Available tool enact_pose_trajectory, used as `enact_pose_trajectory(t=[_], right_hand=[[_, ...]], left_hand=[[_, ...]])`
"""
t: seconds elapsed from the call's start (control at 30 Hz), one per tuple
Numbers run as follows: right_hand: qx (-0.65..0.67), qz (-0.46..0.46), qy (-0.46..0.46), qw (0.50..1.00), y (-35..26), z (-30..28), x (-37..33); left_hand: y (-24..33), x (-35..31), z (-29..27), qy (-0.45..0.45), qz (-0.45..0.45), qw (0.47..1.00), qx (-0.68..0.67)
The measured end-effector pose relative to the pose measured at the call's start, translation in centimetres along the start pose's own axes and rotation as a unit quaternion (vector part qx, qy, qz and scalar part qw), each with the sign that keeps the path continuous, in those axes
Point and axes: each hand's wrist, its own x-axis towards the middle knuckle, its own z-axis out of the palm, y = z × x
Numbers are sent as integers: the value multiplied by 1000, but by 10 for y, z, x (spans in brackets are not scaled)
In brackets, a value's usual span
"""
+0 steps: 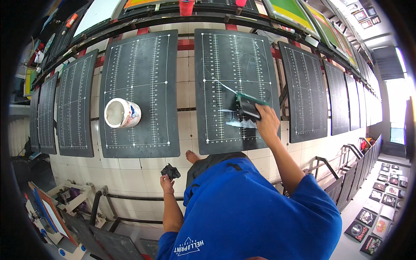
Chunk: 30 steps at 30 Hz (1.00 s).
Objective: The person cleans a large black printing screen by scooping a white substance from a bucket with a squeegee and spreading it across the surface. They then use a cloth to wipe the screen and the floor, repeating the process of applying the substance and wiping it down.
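My right hand [268, 122] grips a squeegee [248, 108] with a dark handle and a greenish blade edge. The squeegee is over a black printing board [255, 58] marked with white rulers and lines, its blade at the surface. A whitish wet-looking smear [241, 124] lies on that board just below the tool, and a thin pale streak runs up and left from the blade. Off the near edge of the boards, my left hand [167, 184] is closed on a crumpled black cloth [170, 171]. On the board to the left stands a white bucket [132, 113] with pale stuff inside.
More black boards [302, 93] line up on both sides, with gaps showing tiled floor [186, 125]. A dark rail [208, 17] crosses behind them, carrying framed screens [292, 15] and a red cup [186, 7]. A metal bar frame [138, 197] stands low behind me.
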Motion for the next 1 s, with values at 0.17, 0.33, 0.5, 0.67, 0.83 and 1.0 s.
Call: enact_pose_trajectory(t=[0.17, 0.33, 0.5, 0.67, 0.83, 1.0], right_hand=[[39, -125, -58, 990, -34, -5, -46], [57, -146, 9, 988, -85, 38, 47], [16, -133, 79, 988, -97, 76, 190], [-17, -133, 86, 987, -106, 97, 299], [-6, -143, 74, 987, -96, 100, 306], [2, -192, 21, 981, -83, 80, 193]], left_hand=[[13, 10, 18, -33, 4, 999, 19], [36, -5, 21, -16, 23, 1000, 5], [45, -43, 16, 21, 56, 998, 5], [7, -66, -8, 71, 4, 997, -2], [-15, -74, -11, 76, -29, 997, -7], [-5, -64, 26, 63, -24, 997, -31]])
